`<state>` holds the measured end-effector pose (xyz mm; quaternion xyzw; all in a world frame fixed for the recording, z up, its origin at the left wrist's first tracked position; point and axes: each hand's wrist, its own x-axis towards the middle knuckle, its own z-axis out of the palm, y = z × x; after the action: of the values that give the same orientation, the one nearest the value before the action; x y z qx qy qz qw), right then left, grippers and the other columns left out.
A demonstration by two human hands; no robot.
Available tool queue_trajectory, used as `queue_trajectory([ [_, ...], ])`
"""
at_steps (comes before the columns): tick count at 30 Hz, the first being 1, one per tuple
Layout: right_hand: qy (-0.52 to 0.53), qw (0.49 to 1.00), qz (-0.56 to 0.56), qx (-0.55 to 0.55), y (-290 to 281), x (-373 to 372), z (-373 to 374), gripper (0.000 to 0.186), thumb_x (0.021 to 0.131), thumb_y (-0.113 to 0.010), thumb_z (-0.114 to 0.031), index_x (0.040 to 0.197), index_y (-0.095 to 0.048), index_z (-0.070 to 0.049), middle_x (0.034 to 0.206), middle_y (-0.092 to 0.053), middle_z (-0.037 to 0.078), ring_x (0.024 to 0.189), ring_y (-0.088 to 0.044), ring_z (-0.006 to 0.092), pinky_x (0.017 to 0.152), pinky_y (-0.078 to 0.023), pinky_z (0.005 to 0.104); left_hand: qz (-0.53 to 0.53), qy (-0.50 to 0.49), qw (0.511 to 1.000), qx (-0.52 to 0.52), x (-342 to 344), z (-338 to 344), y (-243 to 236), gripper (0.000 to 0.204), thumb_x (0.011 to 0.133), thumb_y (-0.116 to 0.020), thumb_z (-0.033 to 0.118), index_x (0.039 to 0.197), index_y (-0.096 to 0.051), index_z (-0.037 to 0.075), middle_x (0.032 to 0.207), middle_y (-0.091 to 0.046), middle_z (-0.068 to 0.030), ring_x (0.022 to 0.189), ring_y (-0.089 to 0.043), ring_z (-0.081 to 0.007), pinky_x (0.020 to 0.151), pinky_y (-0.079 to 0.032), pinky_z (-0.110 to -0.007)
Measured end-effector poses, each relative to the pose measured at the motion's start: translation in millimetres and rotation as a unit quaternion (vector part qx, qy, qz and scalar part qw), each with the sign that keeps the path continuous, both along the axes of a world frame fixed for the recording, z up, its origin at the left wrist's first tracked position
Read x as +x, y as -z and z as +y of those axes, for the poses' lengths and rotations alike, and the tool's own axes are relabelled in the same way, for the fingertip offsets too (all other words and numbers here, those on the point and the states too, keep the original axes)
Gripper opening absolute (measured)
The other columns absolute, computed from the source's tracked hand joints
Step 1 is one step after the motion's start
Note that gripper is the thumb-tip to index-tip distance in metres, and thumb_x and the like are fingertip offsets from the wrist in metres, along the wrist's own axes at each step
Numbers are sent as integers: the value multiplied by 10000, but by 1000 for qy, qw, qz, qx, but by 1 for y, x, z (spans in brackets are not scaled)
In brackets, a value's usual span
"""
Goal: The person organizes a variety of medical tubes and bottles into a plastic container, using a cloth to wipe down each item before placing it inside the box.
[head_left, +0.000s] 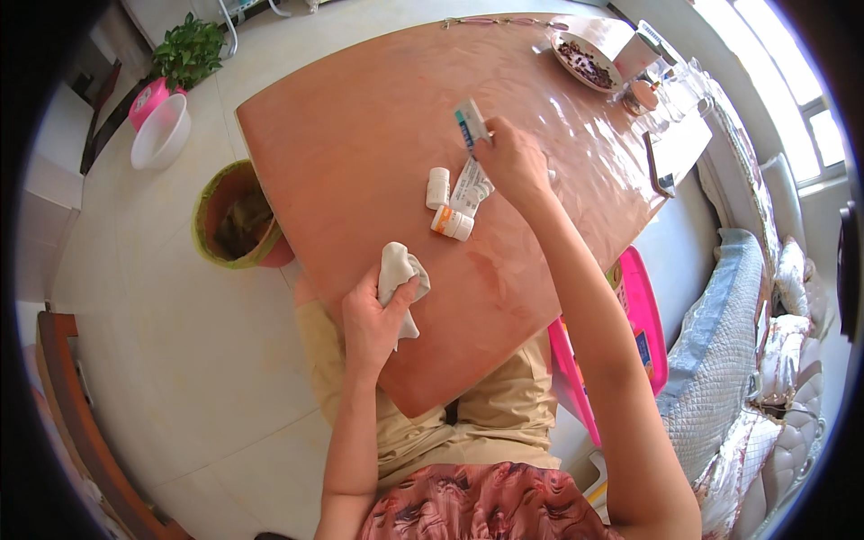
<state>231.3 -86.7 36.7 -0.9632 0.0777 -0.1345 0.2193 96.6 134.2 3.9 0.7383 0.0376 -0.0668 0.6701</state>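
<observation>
My left hand (371, 315) is closed around a crumpled white cloth (397, 277) above the near left edge of the table. Farther off and to the right, my right hand (515, 162) grips a small white and teal medicine box (468, 124), part of it hidden by the fingers. Just below that hand are a white pill bottle (438, 187), a second pill bottle with an orange label (453, 223) lying tilted, and a flat white printed packet (470, 186) with another small white piece by it.
A brown table (360, 135) spans the middle. At its far right stand a plate of dark bits (585, 63), jars and glassware (670, 90), and a phone-like dark-edged slab (660, 166). Below are a green-rimmed bin (214, 243), a pink basket (643, 297) and a white basin (162, 133).
</observation>
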Motion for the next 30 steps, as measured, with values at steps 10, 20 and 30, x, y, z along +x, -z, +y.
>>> queue_trajectory([
  [10,-198,958,114,170,5,-179,7,253,855,-632,-90,1100,-638,-25,1001,-636,151,974,-563,335,876,-467,420,13,-19,999,24,-9,2,8,281,885,-711,239,962,-650,-24,750,-625,-16,638,-540,-80,568,-453,-260],
  [20,-75,982,19,170,25,-228,5,530,629,-803,-70,1130,-626,-60,1108,-558,104,1064,-508,311,911,-463,395,-151,30,967,205,-39,-32,-16,210,900,-671,95,1077,-610,1,951,-622,-50,848,-588,-109,718,-495,-279],
  [30,-52,979,-20,196,35,-227,8,368,676,-737,-12,1032,-659,-55,1017,-575,95,982,-525,298,853,-472,394,-251,107,854,442,-63,-61,2,261,827,-675,47,1087,-675,56,1120,-578,-43,891,-653,-249,693,-549,-380],
])
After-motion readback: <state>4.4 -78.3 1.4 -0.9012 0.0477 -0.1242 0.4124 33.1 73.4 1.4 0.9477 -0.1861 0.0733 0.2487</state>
